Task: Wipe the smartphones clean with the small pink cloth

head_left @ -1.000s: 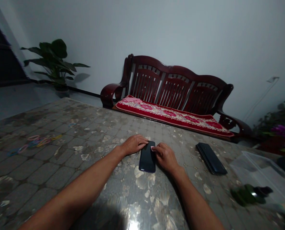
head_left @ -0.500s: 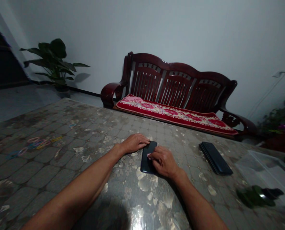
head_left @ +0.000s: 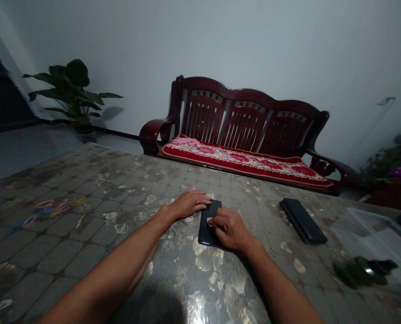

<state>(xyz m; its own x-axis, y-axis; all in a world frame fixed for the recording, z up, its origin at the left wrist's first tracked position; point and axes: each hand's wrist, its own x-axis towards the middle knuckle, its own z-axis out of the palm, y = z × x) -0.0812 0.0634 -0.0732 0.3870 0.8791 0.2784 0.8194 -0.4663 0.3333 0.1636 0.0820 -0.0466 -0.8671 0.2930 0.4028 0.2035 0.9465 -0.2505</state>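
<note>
Head: left hand flat, grip open, on phone; right hand curled, grip unclear.

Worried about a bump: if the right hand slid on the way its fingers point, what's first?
Likely the left hand: the right hand lies across the phone, fingers pointing left, and the left hand rests at that edge.

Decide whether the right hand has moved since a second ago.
Yes. The right hand has slid left onto the phone, away from the second phone.
</note>
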